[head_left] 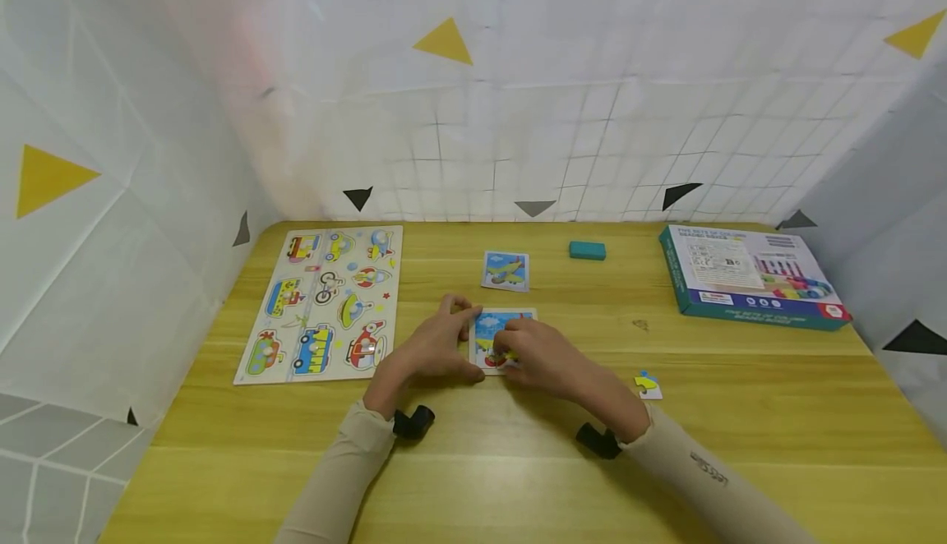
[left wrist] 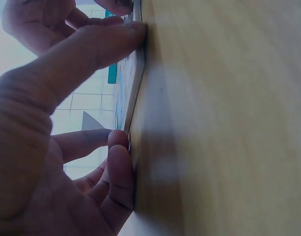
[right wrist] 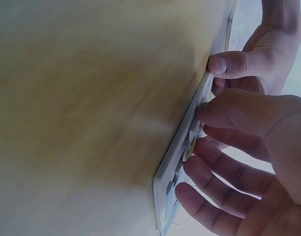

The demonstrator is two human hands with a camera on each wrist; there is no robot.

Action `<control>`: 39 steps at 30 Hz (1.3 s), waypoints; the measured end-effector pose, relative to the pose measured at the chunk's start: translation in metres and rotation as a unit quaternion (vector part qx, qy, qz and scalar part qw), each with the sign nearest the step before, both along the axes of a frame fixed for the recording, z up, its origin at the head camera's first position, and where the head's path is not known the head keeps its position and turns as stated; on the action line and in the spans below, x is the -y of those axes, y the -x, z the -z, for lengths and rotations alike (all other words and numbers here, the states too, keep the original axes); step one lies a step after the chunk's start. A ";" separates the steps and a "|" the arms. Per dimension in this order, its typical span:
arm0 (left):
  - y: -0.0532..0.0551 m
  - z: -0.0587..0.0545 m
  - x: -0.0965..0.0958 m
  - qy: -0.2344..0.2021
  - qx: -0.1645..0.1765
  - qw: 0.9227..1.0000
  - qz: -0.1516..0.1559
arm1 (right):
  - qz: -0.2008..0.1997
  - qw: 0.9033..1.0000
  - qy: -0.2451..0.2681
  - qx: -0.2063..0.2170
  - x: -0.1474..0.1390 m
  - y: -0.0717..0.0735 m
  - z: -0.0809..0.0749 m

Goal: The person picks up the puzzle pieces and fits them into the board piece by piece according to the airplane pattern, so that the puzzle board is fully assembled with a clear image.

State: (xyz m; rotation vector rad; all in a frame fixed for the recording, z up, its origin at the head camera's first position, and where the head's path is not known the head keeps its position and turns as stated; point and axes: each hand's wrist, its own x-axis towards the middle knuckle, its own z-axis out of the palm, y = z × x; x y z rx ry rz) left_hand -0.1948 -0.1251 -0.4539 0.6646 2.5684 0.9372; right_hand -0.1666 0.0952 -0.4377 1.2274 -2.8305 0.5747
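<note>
A small jigsaw puzzle board [head_left: 504, 319] lies flat on the table, with a blue sky picture in it. My left hand [head_left: 438, 345] holds its left side, thumb at the near corner and fingertips at the far one. In the left wrist view the thumb [left wrist: 96, 46] presses against the board's edge [left wrist: 135, 83]. Over the lower right part of the board, my right hand [head_left: 543, 357] pinches a puzzle piece [right wrist: 190, 149] with yellow on it, tilted against the board. The right fingers cover much of the piece and that part of the picture.
Behind the board lies a picture card [head_left: 506, 271] with a yellow plane, and a teal block [head_left: 588, 251]. A loose puzzle piece [head_left: 648, 384] sits to the right. A wooden vehicle puzzle [head_left: 318, 306] is at left, a boxed bead set [head_left: 755, 277] at far right.
</note>
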 end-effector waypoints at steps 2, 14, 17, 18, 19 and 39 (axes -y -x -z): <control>0.000 0.000 0.000 0.002 0.003 1.000 -0.002 | 0.000 1.000 0.001 0.004 0.001 0.000 0.000; -0.002 0.000 0.001 -0.007 0.003 1.000 0.001 | 0.003 1.000 -0.014 0.006 0.005 -0.001 -0.006; -0.002 0.000 0.000 -0.007 0.002 1.000 0.003 | 0.002 1.000 -0.016 0.005 0.005 -0.002 -0.005; -0.003 0.000 0.000 -0.006 0.001 1.000 0.003 | 0.001 1.000 -0.015 0.006 0.005 -0.002 -0.005; -0.002 0.000 0.000 -0.006 0.000 1.000 0.003 | -0.002 1.000 -0.013 0.006 0.005 -0.002 -0.005; -0.001 0.001 0.001 -0.006 -0.008 1.000 0.004 | -0.026 1.000 -0.015 -0.003 0.005 0.002 -0.007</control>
